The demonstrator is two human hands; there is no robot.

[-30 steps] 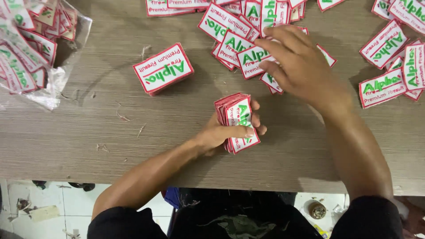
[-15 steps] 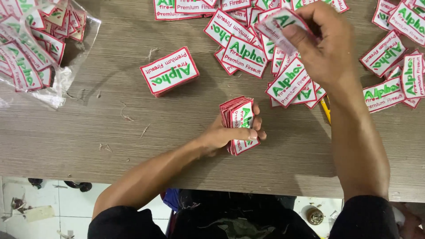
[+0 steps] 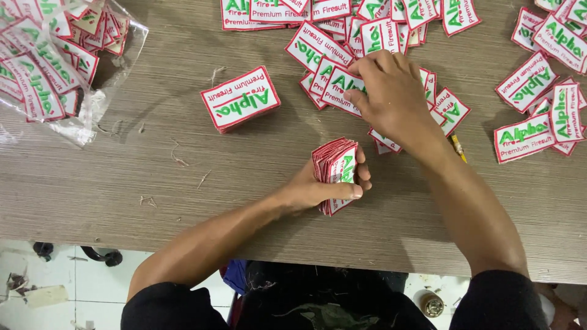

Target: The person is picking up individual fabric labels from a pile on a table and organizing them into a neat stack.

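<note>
Left hand (image 3: 318, 189) is clamped round a stack of patches (image 3: 334, 171) stood on edge, while loose patches (image 3: 342, 88) just beyond it get pressed by the right hand (image 3: 391, 101), fingers flat.

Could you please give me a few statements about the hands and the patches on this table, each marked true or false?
1. The left hand grips a stack of patches held on edge. True.
2. The right hand rests on the loose patches spread over the wooden table. True.
3. The clear plastic bag of patches lies at the table's right end. False: it lies at the left end.
4. The flat pile of patches between bag and hands is covered by a hand. False: no hand touches it.
</note>
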